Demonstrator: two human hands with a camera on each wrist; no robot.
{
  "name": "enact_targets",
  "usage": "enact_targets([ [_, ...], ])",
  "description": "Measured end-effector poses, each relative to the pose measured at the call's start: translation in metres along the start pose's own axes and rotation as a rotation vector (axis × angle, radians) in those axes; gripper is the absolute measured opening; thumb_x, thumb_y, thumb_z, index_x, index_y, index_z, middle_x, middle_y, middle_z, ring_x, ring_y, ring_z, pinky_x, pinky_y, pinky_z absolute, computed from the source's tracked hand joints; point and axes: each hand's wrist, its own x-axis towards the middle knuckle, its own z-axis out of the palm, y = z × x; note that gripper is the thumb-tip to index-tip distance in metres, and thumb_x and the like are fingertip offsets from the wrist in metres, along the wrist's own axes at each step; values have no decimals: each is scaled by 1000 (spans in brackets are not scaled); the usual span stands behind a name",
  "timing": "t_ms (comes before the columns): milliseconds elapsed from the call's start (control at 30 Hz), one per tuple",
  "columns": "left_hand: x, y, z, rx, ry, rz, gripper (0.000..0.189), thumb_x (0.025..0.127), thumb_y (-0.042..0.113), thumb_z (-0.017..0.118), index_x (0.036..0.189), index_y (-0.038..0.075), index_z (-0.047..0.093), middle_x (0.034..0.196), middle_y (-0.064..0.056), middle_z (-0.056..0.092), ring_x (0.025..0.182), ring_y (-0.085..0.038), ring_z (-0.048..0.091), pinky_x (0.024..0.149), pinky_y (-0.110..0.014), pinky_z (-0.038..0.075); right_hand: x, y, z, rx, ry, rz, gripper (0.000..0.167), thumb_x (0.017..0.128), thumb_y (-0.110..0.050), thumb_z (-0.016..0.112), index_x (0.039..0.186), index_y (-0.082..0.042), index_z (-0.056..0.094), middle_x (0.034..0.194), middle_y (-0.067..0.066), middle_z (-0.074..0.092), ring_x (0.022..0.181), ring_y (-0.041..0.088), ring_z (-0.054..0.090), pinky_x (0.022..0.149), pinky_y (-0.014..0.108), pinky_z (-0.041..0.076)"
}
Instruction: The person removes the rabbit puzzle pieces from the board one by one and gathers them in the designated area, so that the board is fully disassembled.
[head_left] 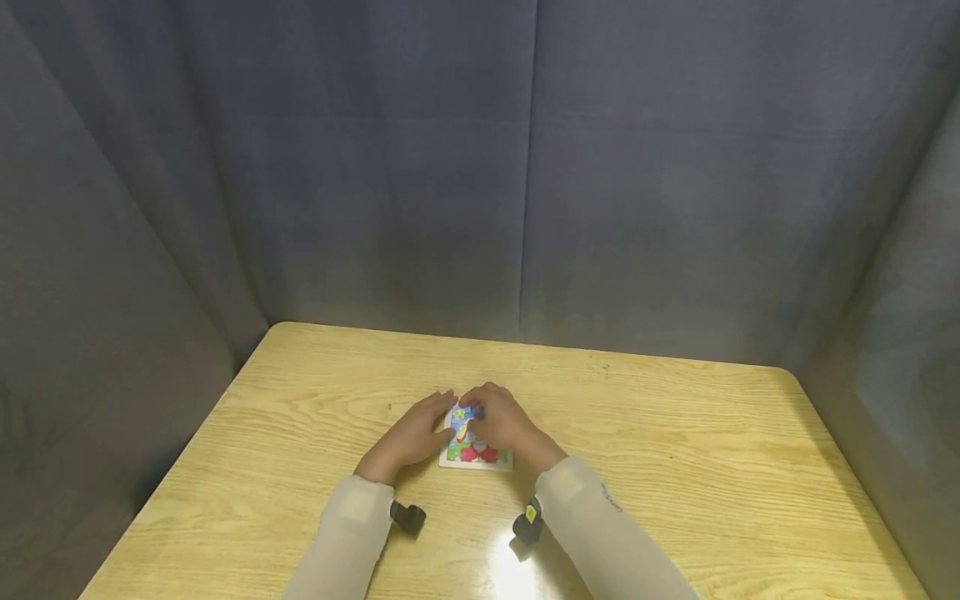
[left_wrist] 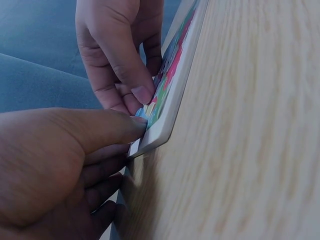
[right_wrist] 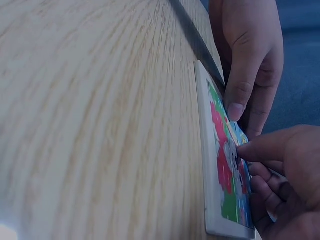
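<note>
A small picture jigsaw puzzle (head_left: 474, 455) in a white-bordered tray lies flat on the table, with blue, red, green and yellow in its picture. My left hand (head_left: 408, 435) lies along its left edge. The straight left thumb (left_wrist: 117, 127) rests on the border and picture near one corner, while the other fingers reach down beside the tray. Over the upper right of the picture, my right hand (head_left: 508, 423) curls its thumb and fingers close together at a puzzle piece, mostly hidden by them. The right thumb (right_wrist: 250, 150) touches the picture surface.
The wooden table (head_left: 675, 467) extends around the tray on all sides. Dark grey curtains (head_left: 375, 183) hang behind the table and along both sides. A black wrist camera (head_left: 408, 518) sits at the left cuff, another camera (head_left: 527, 523) at the right.
</note>
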Motion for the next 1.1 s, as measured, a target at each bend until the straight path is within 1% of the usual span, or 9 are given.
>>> enact_targets([
  [133, -2, -1, 2, 2, -3, 4, 57, 95, 16, 63, 144, -3, 41, 154, -16, 33, 144, -38, 23, 112, -57, 23, -1, 2, 1, 8, -19, 8, 30, 87, -10, 70, 117, -12, 67, 112, 4, 59, 105, 23, 55, 94, 40, 48],
  [267, -3, 0, 2, 10, 2, 8, 57, 95, 17, 62, 144, -3, 41, 154, -16, 33, 144, -38, 23, 112, -58, 23, -2, 1, 1, 17, -15, -2, 31, 88, -10, 70, 118, -12, 67, 114, 5, 59, 107, 24, 55, 95, 40, 48],
  [400, -1, -1, 0, 19, 4, 11, 57, 95, 16, 62, 145, -2, 41, 154, -15, 34, 144, -37, 23, 112, -57, 23, 0, 1, 1, -3, -9, -15, 31, 88, -10, 70, 119, -11, 67, 115, 6, 60, 109, 25, 55, 96, 41, 47],
  [567, -2, -4, 1, 14, -1, 1, 58, 95, 18, 62, 146, -1, 41, 155, -14, 33, 144, -37, 22, 112, -58, 23, 1, 1, 2, -18, -21, -26, 33, 89, -11, 69, 121, -11, 67, 117, 6, 60, 110, 25, 54, 97, 41, 47],
  [700, -2, -5, 1, 17, -8, -8, 59, 96, 19, 62, 146, 0, 40, 155, -13, 32, 144, -36, 22, 113, -56, 22, 1, 2, 2, -4, -23, -28, 33, 88, -11, 69, 121, -10, 66, 114, 6, 60, 106, 23, 57, 94, 40, 48],
  [867, -2, -5, 1, 18, -6, -6, 57, 96, 18, 62, 146, -1, 41, 155, -14, 33, 144, -36, 23, 113, -55, 23, 1, 4, 1, 8, -16, -25, 31, 89, -12, 69, 120, -9, 67, 109, 3, 61, 103, 21, 60, 91, 37, 50],
  [1100, 1, -6, 1, 11, -6, 1, 57, 96, 18, 62, 145, -1, 41, 155, -13, 32, 144, -35, 22, 113, -55, 23, 2, 8, 1, -49, -13, -59, 30, 90, -15, 69, 119, -8, 67, 109, 3, 62, 102, 19, 60, 90, 35, 51],
])
